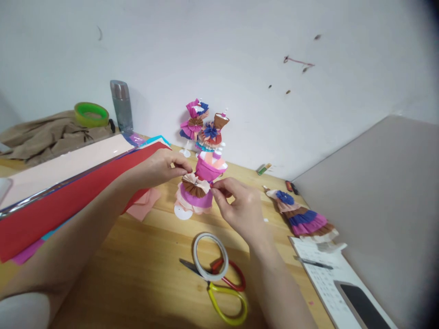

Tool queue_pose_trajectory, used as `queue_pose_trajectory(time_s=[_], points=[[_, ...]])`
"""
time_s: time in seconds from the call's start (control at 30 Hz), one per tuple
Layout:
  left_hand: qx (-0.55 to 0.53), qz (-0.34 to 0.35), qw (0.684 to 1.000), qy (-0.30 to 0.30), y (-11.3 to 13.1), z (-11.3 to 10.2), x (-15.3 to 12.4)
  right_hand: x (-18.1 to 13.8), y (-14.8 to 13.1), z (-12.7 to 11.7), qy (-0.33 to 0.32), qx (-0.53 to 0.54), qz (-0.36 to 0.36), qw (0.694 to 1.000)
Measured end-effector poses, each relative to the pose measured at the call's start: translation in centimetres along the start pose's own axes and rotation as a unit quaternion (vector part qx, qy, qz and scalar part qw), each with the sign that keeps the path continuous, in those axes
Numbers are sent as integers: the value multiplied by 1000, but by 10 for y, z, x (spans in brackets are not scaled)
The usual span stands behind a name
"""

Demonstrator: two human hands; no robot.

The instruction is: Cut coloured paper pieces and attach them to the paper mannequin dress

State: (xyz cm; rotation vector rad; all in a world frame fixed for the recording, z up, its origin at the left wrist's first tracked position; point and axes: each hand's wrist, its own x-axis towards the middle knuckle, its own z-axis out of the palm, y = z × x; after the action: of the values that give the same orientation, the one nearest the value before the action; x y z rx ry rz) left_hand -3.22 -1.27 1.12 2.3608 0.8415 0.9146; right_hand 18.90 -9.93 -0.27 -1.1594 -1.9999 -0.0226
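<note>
A small mannequin on a white round base (183,212) wears a paper dress (210,168) with a magenta top, a purple skirt and pale pink frills. On its waist sits a cream and brown fan-shaped bow (196,183). My left hand (168,164) pinches at the left side of the waist, fingertips closed by the bow's upper edge. My right hand (238,201) pinches at the bow's right end, thumb and forefinger together. The small bits between both sets of fingertips are mostly hidden.
Scissors (228,315) lie in front under a white tape roll (195,256). Two dressed mannequins (212,132) stand behind. Coloured paper sheets (85,192), a bottle (121,107) and green tape (91,114) are left. A layered paper dress (305,219), notebook (318,278) and phone (363,306) lie right.
</note>
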Motion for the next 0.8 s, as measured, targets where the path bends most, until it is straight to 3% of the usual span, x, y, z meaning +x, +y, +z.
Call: queue_pose_trajectory(time_s=[0.1,0.33,0.63,0.8], points=[[37,20,999,7,1,-5,-3,0,0,0,1,3,1,1000],[119,147,980,56,24,-12,-13,-1,-5,-3,9,11,13,1000],[97,109,986,81,21,8,-8,-2,-2,-4,-22,16,23,999],[62,133,986,78,17,9,-9,-1,-3,-3,-25,35,20,999]])
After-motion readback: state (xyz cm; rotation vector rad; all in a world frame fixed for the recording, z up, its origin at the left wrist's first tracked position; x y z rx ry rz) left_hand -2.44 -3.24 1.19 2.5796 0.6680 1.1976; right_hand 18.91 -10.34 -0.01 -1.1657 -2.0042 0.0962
